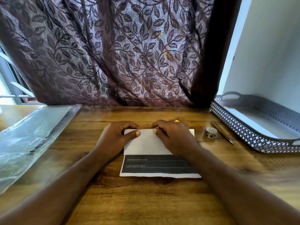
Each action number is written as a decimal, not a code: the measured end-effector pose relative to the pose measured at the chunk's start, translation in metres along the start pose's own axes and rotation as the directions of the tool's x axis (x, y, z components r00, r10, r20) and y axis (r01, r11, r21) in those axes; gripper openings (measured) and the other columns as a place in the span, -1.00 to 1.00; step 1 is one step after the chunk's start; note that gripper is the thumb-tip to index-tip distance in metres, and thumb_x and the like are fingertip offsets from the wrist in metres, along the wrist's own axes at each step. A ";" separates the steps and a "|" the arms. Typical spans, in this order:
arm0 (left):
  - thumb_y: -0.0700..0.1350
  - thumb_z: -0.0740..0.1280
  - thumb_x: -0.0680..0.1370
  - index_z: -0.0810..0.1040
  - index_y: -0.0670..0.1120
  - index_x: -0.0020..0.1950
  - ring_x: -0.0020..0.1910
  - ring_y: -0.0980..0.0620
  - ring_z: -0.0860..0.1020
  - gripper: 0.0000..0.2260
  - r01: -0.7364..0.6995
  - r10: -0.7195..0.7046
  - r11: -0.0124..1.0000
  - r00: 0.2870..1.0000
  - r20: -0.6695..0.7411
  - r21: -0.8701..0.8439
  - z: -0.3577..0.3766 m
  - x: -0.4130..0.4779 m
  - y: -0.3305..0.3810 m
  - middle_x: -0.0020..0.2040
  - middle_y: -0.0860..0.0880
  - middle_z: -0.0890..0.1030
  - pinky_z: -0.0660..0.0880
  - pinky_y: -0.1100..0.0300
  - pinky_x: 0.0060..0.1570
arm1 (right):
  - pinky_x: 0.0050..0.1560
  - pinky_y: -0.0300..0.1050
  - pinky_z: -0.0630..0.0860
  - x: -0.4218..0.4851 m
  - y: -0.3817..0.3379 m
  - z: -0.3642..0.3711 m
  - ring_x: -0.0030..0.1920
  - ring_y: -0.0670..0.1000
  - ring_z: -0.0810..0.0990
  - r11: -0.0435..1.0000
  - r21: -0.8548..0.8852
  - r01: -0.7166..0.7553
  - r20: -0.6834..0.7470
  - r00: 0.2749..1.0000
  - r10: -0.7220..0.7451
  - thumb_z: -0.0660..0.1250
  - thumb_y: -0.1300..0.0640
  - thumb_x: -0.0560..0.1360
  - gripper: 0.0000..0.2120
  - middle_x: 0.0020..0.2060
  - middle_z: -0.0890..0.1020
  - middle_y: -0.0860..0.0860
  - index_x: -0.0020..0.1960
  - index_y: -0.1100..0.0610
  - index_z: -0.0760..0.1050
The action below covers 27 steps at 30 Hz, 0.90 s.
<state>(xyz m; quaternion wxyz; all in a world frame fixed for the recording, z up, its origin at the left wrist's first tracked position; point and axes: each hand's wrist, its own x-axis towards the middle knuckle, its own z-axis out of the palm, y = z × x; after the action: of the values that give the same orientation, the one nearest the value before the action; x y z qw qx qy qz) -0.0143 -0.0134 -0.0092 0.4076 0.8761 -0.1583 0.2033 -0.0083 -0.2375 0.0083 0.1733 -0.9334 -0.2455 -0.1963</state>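
A white sheet of paper (144, 143) lies in the middle of the wooden table (146, 200), its far part folded toward me over a black printed band (155, 164) with thin white lines. My left hand (116, 137) pinches the fold's far left corner, thumb on top of the paper. At the fold's far edge, right of centre, my right hand (173, 137) grips the paper with curled fingers and covers its right part. A small yellow thing (176, 120) peeks out behind my right hand.
A clear plastic sleeve (29, 137) covers the table's left side. Right of the paper stand a small tape roll (210, 132) and a brown pen (222, 132). A grey perforated tray (259, 127) sits at the right edge. A leaf-patterned curtain (121, 54) hangs behind.
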 end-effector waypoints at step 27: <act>0.13 0.24 0.61 0.55 0.12 0.25 0.23 0.13 0.52 -0.74 -0.327 0.324 0.840 0.942 0.084 0.432 -0.003 0.004 0.010 0.20 0.15 0.63 0.27 -0.08 0.41 | -0.08 -0.28 0.61 -0.001 -0.002 0.004 -0.16 -0.14 0.66 0.927 0.373 -0.045 -0.109 0.990 0.093 0.45 0.13 0.54 -0.92 -0.14 0.71 -0.11 0.00 0.09 0.70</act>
<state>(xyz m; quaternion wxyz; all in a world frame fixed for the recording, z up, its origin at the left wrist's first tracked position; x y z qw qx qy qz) -0.0163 -0.0182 0.0009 0.1581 0.9063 -0.2562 0.2967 -0.0092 -0.2348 0.0044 0.3679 -0.8779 -0.2337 -0.1984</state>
